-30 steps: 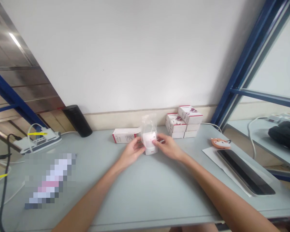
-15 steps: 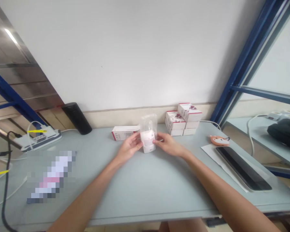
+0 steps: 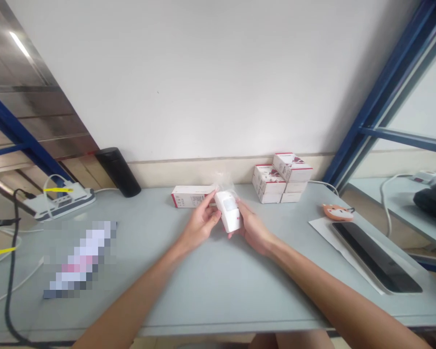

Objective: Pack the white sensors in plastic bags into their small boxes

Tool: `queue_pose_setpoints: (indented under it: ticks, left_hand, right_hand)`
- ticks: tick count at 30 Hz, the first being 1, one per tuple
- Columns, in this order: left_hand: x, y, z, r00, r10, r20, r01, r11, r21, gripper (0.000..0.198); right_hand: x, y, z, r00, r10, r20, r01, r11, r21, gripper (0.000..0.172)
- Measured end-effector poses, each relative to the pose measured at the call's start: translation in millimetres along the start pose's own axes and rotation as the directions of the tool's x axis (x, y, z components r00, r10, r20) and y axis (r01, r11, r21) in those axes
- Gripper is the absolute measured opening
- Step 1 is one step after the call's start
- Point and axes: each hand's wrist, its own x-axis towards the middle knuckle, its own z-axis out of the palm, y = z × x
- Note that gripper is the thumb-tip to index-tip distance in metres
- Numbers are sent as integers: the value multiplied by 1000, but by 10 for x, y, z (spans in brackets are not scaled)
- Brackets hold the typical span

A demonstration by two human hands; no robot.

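Between my two hands is a white motion sensor (image 3: 230,213) with a pale window on its front, tilted over above the table. My left hand (image 3: 199,224) is closed on its left side, fingers at the upper edge and thumb near the middle. Along the right side, my right hand (image 3: 253,228) wraps round it, with fingertips showing beneath. A crumpled clear plastic bag (image 3: 224,180) shows behind its upper end; whether the sensor is still partly inside, I cannot tell. Just behind my left hand lies a white and red box (image 3: 191,196).
Several white and red boxes (image 3: 276,182) are stacked by the wall. A black cylinder (image 3: 118,172) and a power strip (image 3: 65,206) stand left, near a pixelated item (image 3: 80,259). Rightward are an orange fox-like item (image 3: 337,212), white paper (image 3: 321,228) and a dark phone (image 3: 378,257).
The sensor has tipped from upright to slanted, its windowed front now clearer. The bag, which stood tall around it, is bunched behind its top. My right hand has shifted lower round it.
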Motion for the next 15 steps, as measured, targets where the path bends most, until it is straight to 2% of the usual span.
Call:
queue_pose_setpoints:
  ticks: [3,6,9,11,15]
  left_hand:
    - [-60,-20,-13,1000,20,7,-20,1000,16,73]
    - [-115,-31,-11,997,81,4,-81,986,149,68]
    - [-142,-19,-18,994,110,25,-112,950,292,66]
    - [-146,-8,-35,991,106,82,-131,900,417,67]
    - [-146,-17,-81,982,63,179,-170,713,681,69]
  right_hand:
    - [-6,47,16,998,-16,-68,16,1000,-3,37]
    - [-10,97,21,993,-35,-111,34,999,-18,40]
    - [-48,105,46,994,-39,-104,37,999,-29,41]
    - [-84,91,65,994,-52,-98,44,996,-78,41]
    - [-134,70,78,992,-90,-91,73,981,-178,41]
